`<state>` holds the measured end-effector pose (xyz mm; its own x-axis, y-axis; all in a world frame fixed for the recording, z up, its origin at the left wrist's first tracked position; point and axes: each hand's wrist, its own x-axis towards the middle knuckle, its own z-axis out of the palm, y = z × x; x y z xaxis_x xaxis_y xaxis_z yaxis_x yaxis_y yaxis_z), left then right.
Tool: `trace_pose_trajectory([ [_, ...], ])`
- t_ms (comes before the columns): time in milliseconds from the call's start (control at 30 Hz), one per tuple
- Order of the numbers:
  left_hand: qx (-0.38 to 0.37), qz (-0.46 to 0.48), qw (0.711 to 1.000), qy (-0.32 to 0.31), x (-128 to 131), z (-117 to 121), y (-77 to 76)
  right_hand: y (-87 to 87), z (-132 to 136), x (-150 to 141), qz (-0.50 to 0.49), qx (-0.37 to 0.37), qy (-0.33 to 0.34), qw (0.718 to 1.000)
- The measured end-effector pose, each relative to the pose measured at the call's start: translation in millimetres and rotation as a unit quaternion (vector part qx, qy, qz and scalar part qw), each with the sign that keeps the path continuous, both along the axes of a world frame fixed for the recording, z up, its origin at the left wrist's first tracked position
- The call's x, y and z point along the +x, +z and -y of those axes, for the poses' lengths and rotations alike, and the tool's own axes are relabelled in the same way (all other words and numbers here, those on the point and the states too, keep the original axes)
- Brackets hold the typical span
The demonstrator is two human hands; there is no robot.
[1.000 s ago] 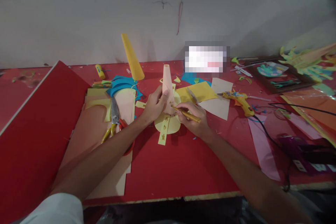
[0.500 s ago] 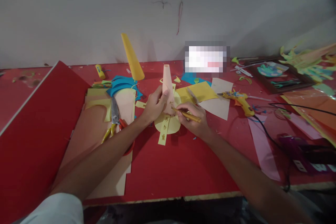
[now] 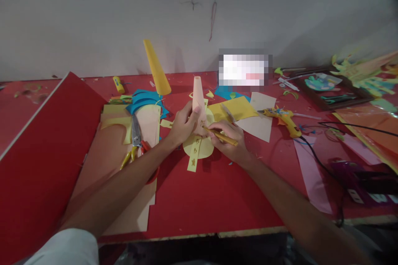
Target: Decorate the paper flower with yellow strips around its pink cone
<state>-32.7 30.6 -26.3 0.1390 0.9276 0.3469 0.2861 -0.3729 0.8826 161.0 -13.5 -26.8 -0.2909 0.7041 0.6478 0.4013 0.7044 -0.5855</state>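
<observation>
A peach paper cone point(image 3: 198, 95) stands upright on a pale yellow paper disc point(image 3: 202, 145) in the middle of the red table point(image 3: 211, 198). My left hand point(image 3: 183, 126) is wrapped round the cone's lower part and steadies it. My right hand point(image 3: 229, 140) grips a golden pen point(image 3: 221, 136) whose tip touches the cone near its base, where small marks show. A pale yellow strip point(image 3: 194, 155) with drawn shapes hangs from the disc toward me.
Scissors point(image 3: 136, 138) lie on peach paper at the left, beside a large red board point(image 3: 40, 153). A yellow cone point(image 3: 156, 68) leans at the back. A yellow glue gun point(image 3: 284, 119) with a black cord lies to the right, near coloured paper scraps and a picture frame point(image 3: 329, 87).
Almost nothing differs; the pen tip has shifted very slightly on the cone's base while both hands stay put.
</observation>
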Motion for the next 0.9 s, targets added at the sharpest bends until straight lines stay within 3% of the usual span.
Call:
trace_pose_trajectory([
  [300,0.007,0.001,1.0,0.001,0.3,0.2,0.0,1.2,0.4,-1.1,-0.019,0.01,-0.042,0.999],
  [600,0.01,-0.002,1.0,-0.004,0.7,0.6,1.2,0.7,0.0,-0.5,0.009,0.019,0.016,1.0],
  [900,0.009,-0.004,1.0,-0.004,0.5,0.8,1.8,-0.5,-0.6,-0.5,0.014,0.029,0.009,0.999],
])
